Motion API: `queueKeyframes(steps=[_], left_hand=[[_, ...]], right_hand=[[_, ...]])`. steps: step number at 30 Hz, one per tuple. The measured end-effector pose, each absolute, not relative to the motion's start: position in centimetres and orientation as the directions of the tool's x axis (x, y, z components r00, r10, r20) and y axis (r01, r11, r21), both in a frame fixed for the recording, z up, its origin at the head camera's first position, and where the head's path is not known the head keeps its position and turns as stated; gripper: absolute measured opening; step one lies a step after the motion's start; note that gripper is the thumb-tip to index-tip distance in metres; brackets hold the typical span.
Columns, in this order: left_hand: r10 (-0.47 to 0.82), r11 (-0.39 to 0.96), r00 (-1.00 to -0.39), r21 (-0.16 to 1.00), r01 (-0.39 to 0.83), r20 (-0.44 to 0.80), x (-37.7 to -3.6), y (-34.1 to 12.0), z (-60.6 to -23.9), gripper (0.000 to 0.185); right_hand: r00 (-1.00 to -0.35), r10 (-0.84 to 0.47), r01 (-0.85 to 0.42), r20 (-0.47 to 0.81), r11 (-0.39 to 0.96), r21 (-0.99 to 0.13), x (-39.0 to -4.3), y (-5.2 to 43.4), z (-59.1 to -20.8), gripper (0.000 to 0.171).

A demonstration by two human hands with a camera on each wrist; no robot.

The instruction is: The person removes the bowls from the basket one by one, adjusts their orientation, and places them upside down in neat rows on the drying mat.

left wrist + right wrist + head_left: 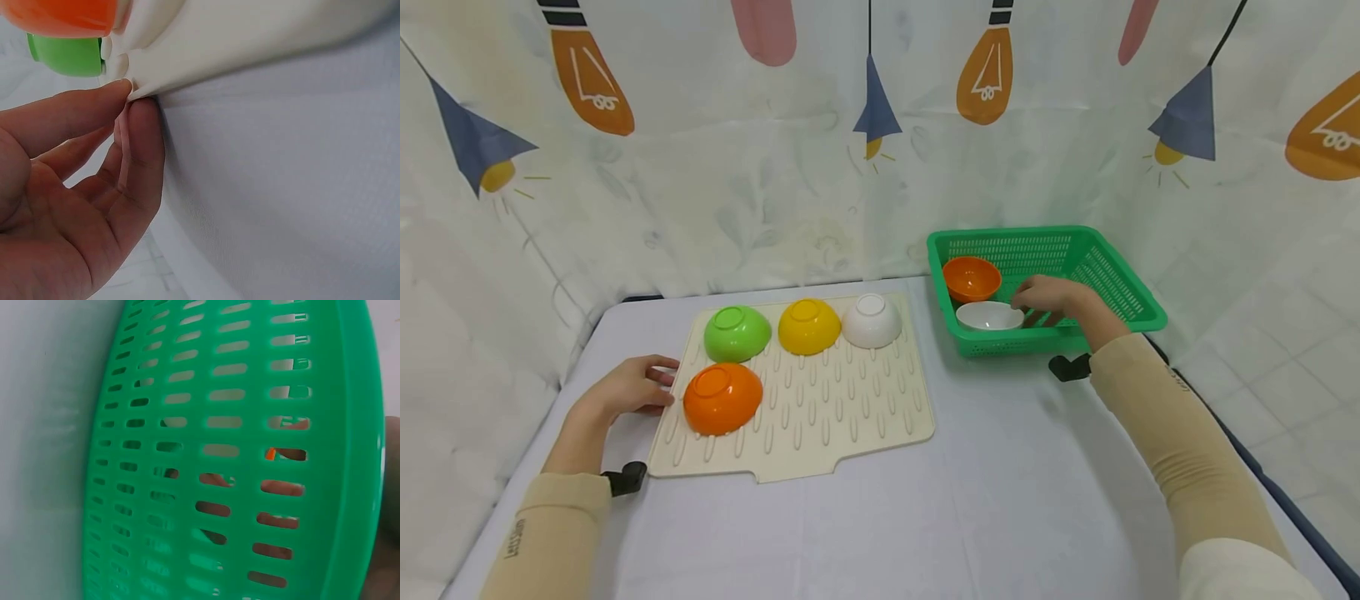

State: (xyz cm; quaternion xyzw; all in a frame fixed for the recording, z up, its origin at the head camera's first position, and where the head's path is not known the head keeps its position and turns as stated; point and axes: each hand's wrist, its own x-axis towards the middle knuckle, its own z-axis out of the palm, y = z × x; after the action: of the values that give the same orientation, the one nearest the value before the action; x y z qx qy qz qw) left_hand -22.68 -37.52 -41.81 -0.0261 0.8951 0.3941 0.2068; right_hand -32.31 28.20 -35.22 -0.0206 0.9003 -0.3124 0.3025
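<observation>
A cream ribbed drying mat carries four upturned bowls: green, yellow, white and orange. My left hand lies at the mat's left edge beside the orange bowl, its relaxed fingertips touching the edge. The left wrist view shows those fingertips against the mat's rim. On the right, a green slotted basket holds an upright orange bowl and an upright white bowl. My right hand is inside it, fingers curled onto the white bowl's right rim.
A pale cloth covers the table. A curtain printed with lamps closes off the back and sides. The right wrist view is filled by the basket's slotted wall, with fingers glimpsed through the slots.
</observation>
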Motion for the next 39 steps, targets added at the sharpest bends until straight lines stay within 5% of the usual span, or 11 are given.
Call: queueKeyframes(steps=[19, 39], left_hand=[[0.106, 0.696, -0.905, 0.681, -0.228, -0.412, -22.7, -37.5, -41.8, 0.069], [0.111, 0.695, -0.9, 0.68, -0.233, -0.421, -22.7, -37.8, -42.1, 0.072]], right_hand=[[-0.861, -0.205, 0.206, -0.465, 0.694, -0.689, -32.3, 28.1, -36.0, 0.05], [-0.929, -0.162, 0.13, -0.332, 0.699, -0.703, -32.1, 29.0, -32.1, 0.048]])
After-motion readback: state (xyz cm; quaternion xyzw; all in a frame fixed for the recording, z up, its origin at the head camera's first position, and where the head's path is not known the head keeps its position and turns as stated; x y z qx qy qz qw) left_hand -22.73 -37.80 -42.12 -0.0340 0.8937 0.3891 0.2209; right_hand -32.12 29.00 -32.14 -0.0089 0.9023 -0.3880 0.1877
